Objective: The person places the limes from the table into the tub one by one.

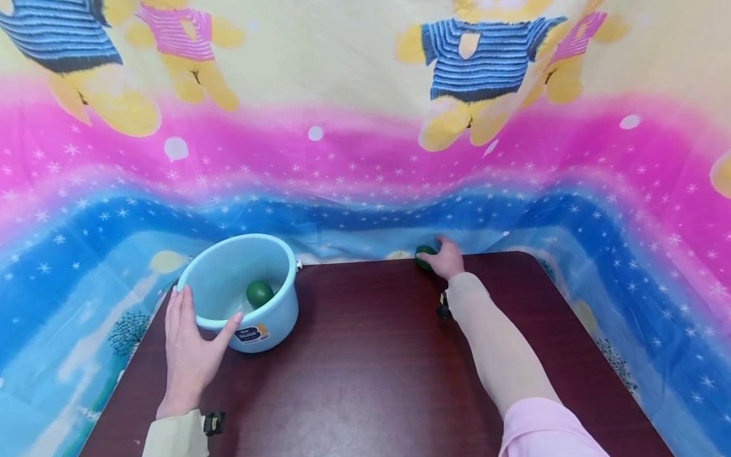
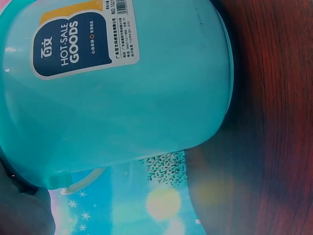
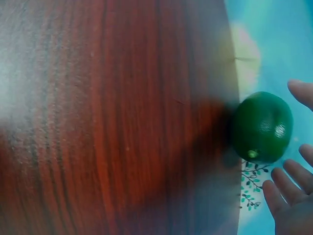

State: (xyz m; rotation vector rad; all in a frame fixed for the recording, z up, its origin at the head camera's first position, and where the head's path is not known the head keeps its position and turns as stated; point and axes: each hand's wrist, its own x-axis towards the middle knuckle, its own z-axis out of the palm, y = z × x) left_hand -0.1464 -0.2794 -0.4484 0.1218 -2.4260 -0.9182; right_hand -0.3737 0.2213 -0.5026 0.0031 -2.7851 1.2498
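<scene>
A light blue plastic bucket (image 1: 280,315) with a label on its side stands on the table's left part. My left hand (image 1: 191,346) touches its near left rim, fingers and thumb spread fairly straight. Inside the bucket lies a round green fruit (image 1: 259,294). At the table's far edge is another green fruit (image 3: 262,127), glossy, smooth and lime-like, with a pale spot at one end. My right hand (image 1: 447,259) reaches around this one; in the right wrist view its spread fingers (image 3: 287,183) and thumb show a gap from the fruit.
The dark reddish-brown wooden table (image 1: 354,368) has rounded far corners. A printed cloth (image 1: 365,171) with bears and snowflakes hangs around its back and sides, close behind the far fruit. The bucket's pale handle (image 2: 85,181) hangs at its side.
</scene>
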